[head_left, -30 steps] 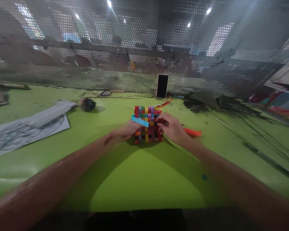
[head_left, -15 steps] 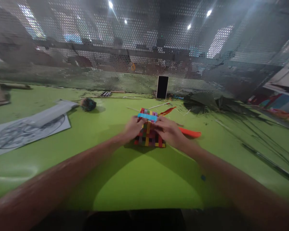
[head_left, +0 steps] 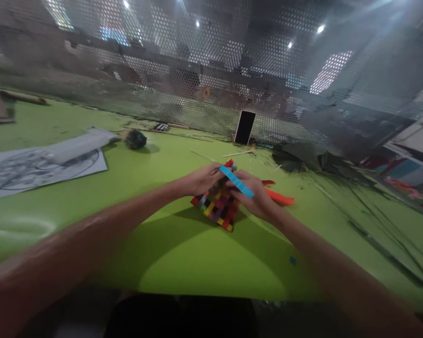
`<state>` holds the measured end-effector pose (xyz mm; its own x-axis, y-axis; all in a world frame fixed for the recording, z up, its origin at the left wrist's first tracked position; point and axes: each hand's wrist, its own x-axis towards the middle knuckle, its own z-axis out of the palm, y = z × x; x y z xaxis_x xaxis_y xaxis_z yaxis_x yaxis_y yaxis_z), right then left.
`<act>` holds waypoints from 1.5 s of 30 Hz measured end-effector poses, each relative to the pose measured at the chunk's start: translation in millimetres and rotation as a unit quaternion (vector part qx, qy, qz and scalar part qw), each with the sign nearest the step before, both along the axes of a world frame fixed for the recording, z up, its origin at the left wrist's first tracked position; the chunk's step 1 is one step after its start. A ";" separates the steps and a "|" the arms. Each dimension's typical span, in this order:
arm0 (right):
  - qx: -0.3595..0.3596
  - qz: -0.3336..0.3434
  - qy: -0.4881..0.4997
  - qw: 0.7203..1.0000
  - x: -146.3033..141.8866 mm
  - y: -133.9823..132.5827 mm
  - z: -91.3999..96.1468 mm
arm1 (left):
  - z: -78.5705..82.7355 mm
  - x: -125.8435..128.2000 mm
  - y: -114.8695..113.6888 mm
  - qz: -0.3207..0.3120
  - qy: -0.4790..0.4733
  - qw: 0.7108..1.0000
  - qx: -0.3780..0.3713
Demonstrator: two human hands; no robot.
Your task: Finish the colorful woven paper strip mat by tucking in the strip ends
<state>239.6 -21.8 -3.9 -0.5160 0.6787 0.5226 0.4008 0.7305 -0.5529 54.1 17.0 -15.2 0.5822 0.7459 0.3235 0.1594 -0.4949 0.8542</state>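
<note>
A woven piece of many-coloured strips, in a check of red, yellow, purple and black, is tilted between my hands over the green table. My left hand is closed on its upper left side, the thumb and fingers by the end of a bright blue strip. That strip slants down to the right across my right hand, which is closed on the weave's upper right side. Some of the right fingertips are hidden behind the strip and the weave. Orange-red strips lie just right of my right hand.
A phone leans upright against the perforated screen at the back. Left on the green table are a printed sheet, a rolled white sheet and a dark ball. Dark leaves and long stems lie right.
The weave has turned clockwise and tilted in my hands. The blue strip went from nearly level to a steep slant. My head view has tilted as well.
</note>
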 end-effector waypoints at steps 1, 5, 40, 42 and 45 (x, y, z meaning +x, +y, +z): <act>0.012 0.004 -0.008 1.000 0.8 0.1 -0.3 | 0.2 -0.1 1.8 -0.005 0.001 1.000 0.010; 0.037 -0.012 -0.026 0.999 4.3 -0.7 -2.8 | 7.1 -0.7 4.2 -0.013 -0.007 0.999 0.036; -0.325 -0.120 0.062 0.936 45.3 21.3 19.2 | -3.9 0.8 -9.1 0.080 -0.255 0.907 -0.327; -0.303 -0.144 0.063 0.940 43.2 21.6 13.8 | -4.2 1.1 -10.3 0.078 -0.247 0.913 -0.316; -0.306 -0.142 0.104 0.936 40.6 20.9 10.4 | -4.2 1.6 -11.8 0.063 -0.243 0.920 -0.300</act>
